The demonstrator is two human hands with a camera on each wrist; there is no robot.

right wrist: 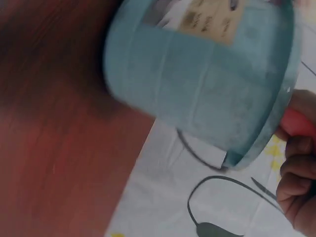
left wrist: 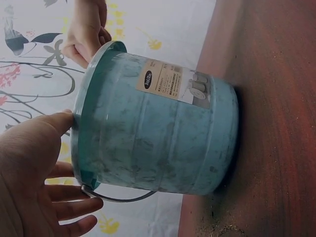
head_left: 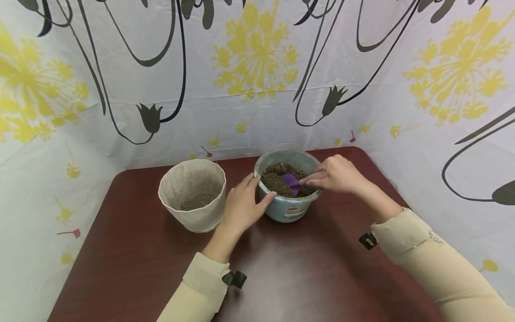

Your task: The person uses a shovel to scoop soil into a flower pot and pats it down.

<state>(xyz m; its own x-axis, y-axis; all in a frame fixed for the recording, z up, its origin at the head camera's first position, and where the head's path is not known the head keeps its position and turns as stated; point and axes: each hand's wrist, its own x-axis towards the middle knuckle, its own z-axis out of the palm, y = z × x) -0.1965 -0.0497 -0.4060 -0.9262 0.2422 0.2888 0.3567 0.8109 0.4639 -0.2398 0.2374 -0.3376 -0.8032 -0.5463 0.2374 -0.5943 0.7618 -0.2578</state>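
A blue-green plastic bucket (head_left: 290,210), part full of dark soil (head_left: 277,184), stands on the table. My right hand (head_left: 342,174) grips the pink handle of a small trowel (head_left: 292,182), whose purple blade rests in the soil. In the right wrist view, the curled fingers (right wrist: 296,182) show beyond the bucket's rim. My left hand (head_left: 242,201) is at the bucket's left side. Its thumb touches the rim, and the other fingers (left wrist: 74,207) spread loosely near the wire handle (left wrist: 128,199). Left of that hand stands a whitish pot (head_left: 201,219) with a little soil at its bottom.
The dark red-brown table (head_left: 132,264) has rounded back corners. A white patterned cloth (head_left: 257,120) hangs behind it and along both sides. Some soil crumbs (left wrist: 222,227) lie on the table beside the bucket.
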